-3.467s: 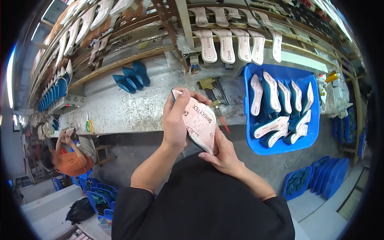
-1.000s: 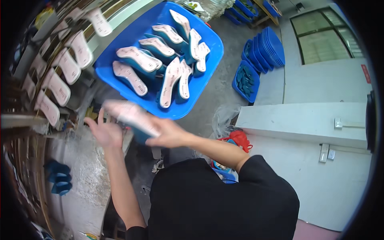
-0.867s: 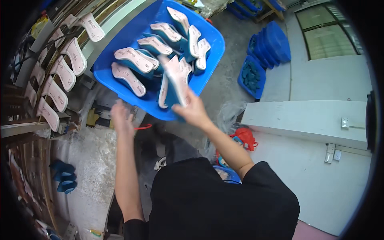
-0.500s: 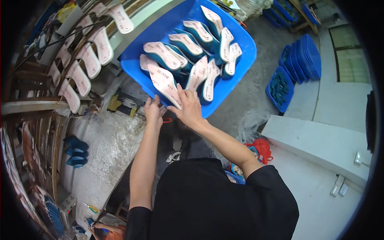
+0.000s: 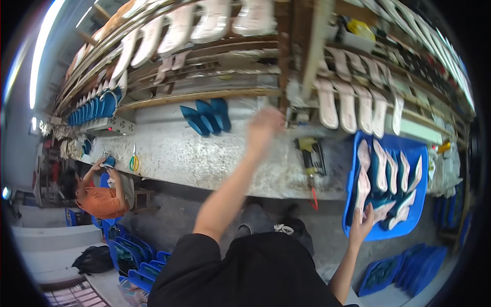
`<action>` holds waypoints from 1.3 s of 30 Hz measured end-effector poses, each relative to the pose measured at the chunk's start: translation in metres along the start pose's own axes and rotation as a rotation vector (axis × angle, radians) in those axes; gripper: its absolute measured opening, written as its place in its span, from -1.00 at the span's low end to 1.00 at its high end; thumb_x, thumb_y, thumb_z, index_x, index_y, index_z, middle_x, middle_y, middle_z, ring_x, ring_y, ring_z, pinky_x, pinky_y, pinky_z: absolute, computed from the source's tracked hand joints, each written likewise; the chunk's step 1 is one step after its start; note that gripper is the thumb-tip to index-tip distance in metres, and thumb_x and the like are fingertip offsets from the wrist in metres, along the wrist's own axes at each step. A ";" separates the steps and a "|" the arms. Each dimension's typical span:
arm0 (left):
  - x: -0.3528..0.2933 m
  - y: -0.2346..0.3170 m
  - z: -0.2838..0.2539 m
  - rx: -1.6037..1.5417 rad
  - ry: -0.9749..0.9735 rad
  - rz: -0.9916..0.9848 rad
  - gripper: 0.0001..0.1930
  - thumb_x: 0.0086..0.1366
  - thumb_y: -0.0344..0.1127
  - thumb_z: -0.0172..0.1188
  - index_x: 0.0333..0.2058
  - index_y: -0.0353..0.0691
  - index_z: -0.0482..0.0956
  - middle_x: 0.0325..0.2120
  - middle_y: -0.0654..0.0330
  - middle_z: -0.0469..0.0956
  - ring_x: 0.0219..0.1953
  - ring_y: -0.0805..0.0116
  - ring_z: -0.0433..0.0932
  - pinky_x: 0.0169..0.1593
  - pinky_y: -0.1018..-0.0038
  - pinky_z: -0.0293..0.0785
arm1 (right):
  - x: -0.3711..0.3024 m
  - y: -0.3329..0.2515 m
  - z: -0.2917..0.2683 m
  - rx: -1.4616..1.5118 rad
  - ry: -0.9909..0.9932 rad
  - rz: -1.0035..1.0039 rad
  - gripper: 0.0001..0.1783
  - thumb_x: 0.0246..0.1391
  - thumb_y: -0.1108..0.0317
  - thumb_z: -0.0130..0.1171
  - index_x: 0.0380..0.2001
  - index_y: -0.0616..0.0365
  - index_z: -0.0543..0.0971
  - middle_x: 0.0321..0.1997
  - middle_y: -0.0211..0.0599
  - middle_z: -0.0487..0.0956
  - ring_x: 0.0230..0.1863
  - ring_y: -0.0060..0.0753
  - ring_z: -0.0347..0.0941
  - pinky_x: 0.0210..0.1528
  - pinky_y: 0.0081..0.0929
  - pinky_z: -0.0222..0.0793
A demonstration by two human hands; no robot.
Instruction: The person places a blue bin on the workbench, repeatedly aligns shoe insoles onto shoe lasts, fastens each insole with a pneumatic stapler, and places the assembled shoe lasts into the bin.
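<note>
My right hand [image 5: 361,225] is at the near left edge of a blue tub [image 5: 350,192]. Its fingers are spread against the end of a shoe with a pale pink sole [image 5: 362,189]. Several teal shoes [image 5: 393,174] lie in the tub, pale soles up. Smeared by motion, my left hand [image 5: 266,128] is over the workbench [image 5: 225,171], so its fingers cannot be read. Left of that hand, three teal shoe uppers [image 5: 207,117] lie side by side at the back of the bench. A black-and-yellow staple gun [image 5: 310,155] rests between my hands.
Wooden racks [image 5: 204,97] holding pale insoles [image 5: 327,105] run behind the bench. Green-and-yellow-handled scissors [image 5: 134,159] lie at left. A person in orange [image 5: 106,201] sits at the left end, handling a teal piece. Blue tubs [image 5: 419,268] stand on the floor at lower right.
My view has swung left, so the tub now sits at the right. Both hands were together at a shoe on the tub's near edge; my left hand has moved away over the bench.
</note>
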State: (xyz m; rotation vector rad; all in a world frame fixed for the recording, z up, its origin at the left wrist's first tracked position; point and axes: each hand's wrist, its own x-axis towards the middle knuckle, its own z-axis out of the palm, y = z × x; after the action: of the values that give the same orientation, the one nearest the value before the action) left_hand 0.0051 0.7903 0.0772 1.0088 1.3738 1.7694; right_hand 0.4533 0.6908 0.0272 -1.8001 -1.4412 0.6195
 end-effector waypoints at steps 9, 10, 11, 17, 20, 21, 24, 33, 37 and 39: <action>0.232 0.068 -0.373 -0.483 0.459 -0.294 -0.52 0.54 -0.03 -0.17 0.17 -0.34 0.25 -0.21 -0.11 0.53 -0.20 0.08 0.60 -0.24 0.25 0.66 | -0.080 -0.212 0.178 0.197 -0.381 -0.047 -0.46 0.17 0.39 0.34 0.19 0.33 0.49 0.18 -0.15 0.53 0.13 -0.34 0.45 0.10 -0.37 0.42; 0.247 0.063 -0.408 -0.566 0.456 -0.244 -0.53 0.56 -0.02 -0.19 0.17 -0.32 0.24 -0.25 -0.08 0.54 -0.26 0.13 0.59 -0.27 0.27 0.66 | -0.088 -0.234 0.198 0.292 -0.473 -0.080 -0.47 0.18 0.40 0.32 0.19 0.33 0.49 0.19 -0.15 0.53 0.15 -0.34 0.45 0.11 -0.38 0.43; 0.262 0.054 -0.442 -0.647 0.444 -0.203 -0.54 0.58 -0.02 -0.21 0.17 -0.30 0.23 -0.30 -0.04 0.55 -0.33 0.18 0.59 -0.31 0.29 0.66 | -0.096 -0.255 0.214 0.383 -0.561 -0.107 -0.49 0.19 0.41 0.31 0.18 0.33 0.49 0.20 -0.15 0.52 0.18 -0.34 0.44 0.12 -0.39 0.43; 0.134 0.126 -0.311 -0.006 0.279 -0.195 -0.53 0.53 -0.12 -0.08 -0.42 -0.39 0.58 -0.64 0.04 0.58 -0.74 0.28 0.52 -0.60 0.39 0.51 | -0.122 -0.377 0.274 0.595 -0.763 -0.063 -0.36 0.28 0.37 0.22 0.36 0.28 0.28 0.26 -0.06 0.48 0.25 -0.28 0.43 0.25 -0.36 0.37; 0.020 0.153 -0.285 0.333 0.110 -0.086 -0.61 0.41 -0.22 0.15 -0.55 -0.40 0.60 -0.63 0.09 0.63 -0.70 0.34 0.57 -0.58 0.45 0.47 | -0.136 -0.437 0.310 0.937 -0.901 -0.036 -0.24 0.34 0.29 0.14 0.46 0.24 0.06 0.24 -0.02 0.49 0.18 -0.26 0.49 0.21 -0.31 0.40; -0.014 0.144 -0.278 0.439 -0.098 0.103 -0.65 0.37 -0.24 0.19 -0.54 -0.39 0.61 -0.63 0.10 0.63 -0.68 0.35 0.58 -0.54 0.44 0.49 | -0.136 -0.450 0.313 0.923 -0.897 -0.017 -0.24 0.34 0.29 0.14 0.46 0.24 0.06 0.24 -0.02 0.49 0.18 -0.26 0.49 0.21 -0.31 0.40; -0.040 0.117 -0.287 0.403 -0.387 0.198 -0.73 0.30 -0.25 0.26 -0.48 -0.35 0.64 -0.58 0.03 0.64 -0.60 0.28 0.62 -0.47 0.37 0.51 | -0.130 -0.446 0.307 0.977 -0.699 0.206 -0.27 0.34 0.30 0.11 0.45 0.18 0.07 0.04 -0.16 0.55 -0.20 -0.46 0.55 -0.11 -0.51 0.47; 0.131 -0.197 -0.369 1.326 -0.090 -0.395 -0.48 0.21 0.04 0.18 -0.18 -0.38 0.70 -0.21 -0.22 0.68 -0.05 -0.19 0.66 0.06 0.08 0.56 | -0.097 -0.359 0.240 1.534 -1.056 0.753 -0.38 0.42 -0.04 -0.06 0.42 -0.12 0.17 -0.33 -0.33 0.40 -0.59 -0.68 0.16 -0.59 -0.70 0.08; 0.124 -0.231 -0.353 0.909 0.020 -0.605 -0.51 0.23 -0.08 0.28 -0.02 -0.37 0.61 -0.09 -0.08 0.65 -0.13 -0.05 0.69 -0.07 0.19 0.63 | -0.092 -0.333 0.195 1.625 -1.105 0.687 -0.33 0.42 -0.09 -0.07 0.45 -0.09 0.12 -0.28 -0.26 0.49 -0.47 -0.57 0.30 -0.38 -0.58 0.25; 0.082 -0.205 -0.323 0.154 0.048 -0.725 -0.46 0.24 -0.27 0.37 0.15 -0.36 0.47 -0.10 0.06 0.64 -0.15 0.15 0.68 -0.11 0.31 0.65 | -0.087 -0.312 0.190 1.572 -1.002 0.612 -0.31 0.42 -0.10 -0.07 0.45 -0.06 0.11 -0.26 -0.24 0.52 -0.37 -0.50 0.36 -0.24 -0.51 0.28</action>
State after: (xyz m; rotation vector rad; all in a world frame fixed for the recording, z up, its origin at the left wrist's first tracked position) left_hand -0.3081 0.7591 -0.1554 0.4401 1.6520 1.1613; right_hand 0.0982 0.6841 0.1501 -0.4814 -0.3232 2.3105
